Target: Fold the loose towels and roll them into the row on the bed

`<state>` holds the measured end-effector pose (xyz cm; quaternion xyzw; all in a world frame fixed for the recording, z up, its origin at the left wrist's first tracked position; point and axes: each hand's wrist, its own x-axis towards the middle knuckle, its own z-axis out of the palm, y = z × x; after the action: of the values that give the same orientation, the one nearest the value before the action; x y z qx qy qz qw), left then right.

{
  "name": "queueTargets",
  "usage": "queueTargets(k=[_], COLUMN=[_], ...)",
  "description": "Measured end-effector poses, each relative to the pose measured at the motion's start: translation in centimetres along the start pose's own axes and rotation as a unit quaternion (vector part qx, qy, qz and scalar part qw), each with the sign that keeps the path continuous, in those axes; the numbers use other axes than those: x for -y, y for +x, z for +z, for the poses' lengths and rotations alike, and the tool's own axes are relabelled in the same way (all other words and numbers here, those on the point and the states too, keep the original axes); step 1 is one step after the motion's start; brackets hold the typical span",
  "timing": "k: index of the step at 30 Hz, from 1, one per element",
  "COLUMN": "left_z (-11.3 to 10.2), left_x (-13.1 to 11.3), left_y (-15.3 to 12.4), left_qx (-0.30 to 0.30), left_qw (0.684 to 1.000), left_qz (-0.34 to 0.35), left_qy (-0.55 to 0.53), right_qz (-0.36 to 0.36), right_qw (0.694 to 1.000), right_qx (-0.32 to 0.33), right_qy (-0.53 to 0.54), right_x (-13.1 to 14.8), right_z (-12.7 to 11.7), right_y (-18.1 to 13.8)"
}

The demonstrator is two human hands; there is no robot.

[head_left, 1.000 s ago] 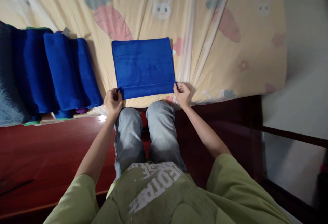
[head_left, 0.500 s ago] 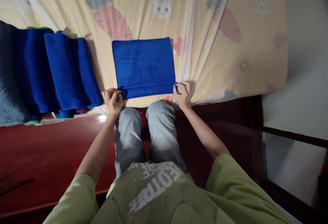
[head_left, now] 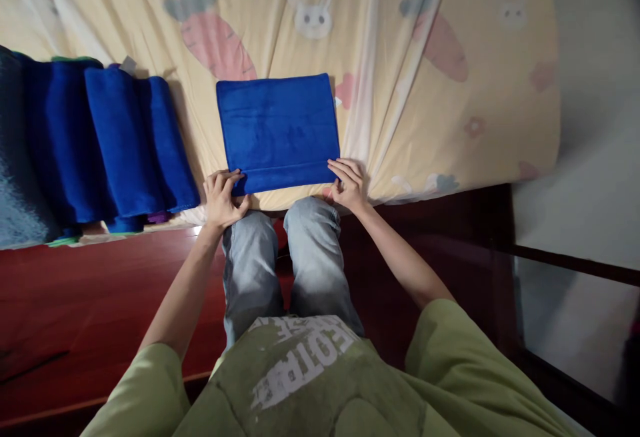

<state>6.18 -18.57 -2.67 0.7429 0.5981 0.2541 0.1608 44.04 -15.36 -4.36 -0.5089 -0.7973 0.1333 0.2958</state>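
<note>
A folded blue towel lies flat on the yellow bed sheet printed with carrots and rabbits, close to the bed's near edge. My left hand grips the towel's near left corner, with the fingers laid over the top and the thumb at the edge. At the near right corner my right hand holds on in the same way, fingers reaching onto the cloth. My knees in light jeans are just below the towel.
Several more blue towels lie side by side on the left of the bed, beside a grey fuzzy cloth. A dark red wooden bed frame runs along the near edge. Pale floor shows on the right.
Both hands went from a tight pinch at the near corners to fingers spread over them. The towel has shifted very slightly left.
</note>
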Motion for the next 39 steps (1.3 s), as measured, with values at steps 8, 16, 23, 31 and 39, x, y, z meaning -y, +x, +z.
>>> queueTargets(k=[8,16,23,31,39], left_z=[0.8,0.8,1.0,2.1,2.3], left_x=[0.6,0.7,0.8,1.5,1.1], left_y=[0.0,-0.1,-0.5,-0.9,-1.0], left_qx=[-0.029,-0.052,-0.078,-0.143,-0.171], left_qw=[0.999,0.996,0.992,0.975,0.965], left_qz=[-0.027,-0.045,-0.081,-0.166,-0.191], left_qy=[-0.014,-0.055,-0.053,-0.046,-0.049], right_qz=[0.002,0.019,0.066,0.139,0.176], right_qw=[1.000,0.995,0.990,0.982,0.976], right_qx=[0.028,-0.046,-0.078,-0.098,-0.092], right_qy=[0.004,0.086,0.092,0.077,0.094], right_x=[0.6,0.3,0.1,-0.6,-0.6], right_z=[-1.0,-0.3,-0.1,0.7,0.9], right_y=[0.6,1.0,0.9,0.5,0.6])
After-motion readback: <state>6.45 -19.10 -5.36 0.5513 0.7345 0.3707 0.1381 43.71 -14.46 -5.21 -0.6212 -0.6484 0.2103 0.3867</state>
